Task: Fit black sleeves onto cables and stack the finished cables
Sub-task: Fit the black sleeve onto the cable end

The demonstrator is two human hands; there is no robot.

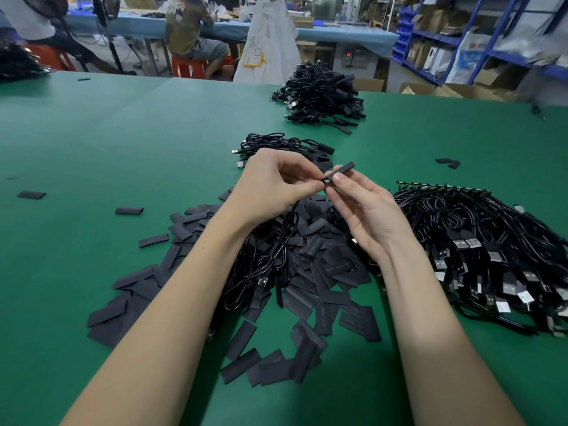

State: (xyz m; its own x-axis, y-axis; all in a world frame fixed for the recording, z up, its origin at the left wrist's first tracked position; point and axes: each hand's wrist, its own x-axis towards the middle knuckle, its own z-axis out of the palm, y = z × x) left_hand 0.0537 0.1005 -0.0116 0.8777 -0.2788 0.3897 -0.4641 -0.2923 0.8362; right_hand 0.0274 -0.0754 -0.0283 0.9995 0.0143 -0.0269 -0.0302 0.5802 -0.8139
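My left hand (276, 182) pinches the end of a black cable (278, 250), whose loops hang down over the sleeve pile. My right hand (365, 210) holds a flat black sleeve (344, 168) between thumb and fingers, its near end meeting the cable's connector at my fingertips. Beneath my hands lies a wide heap of loose black sleeves (307, 290). A small stack of sleeved cables (285, 147) sits just beyond my hands. A big bundle of bare cables (491, 250) with USB plugs lies at the right.
A larger pile of cables (322, 96) rests farther back on the green table (107, 142). Stray sleeves (32, 194) lie at the left and right. People sit at a blue bench behind; blue shelving with boxes (461, 41) stands at the far right.
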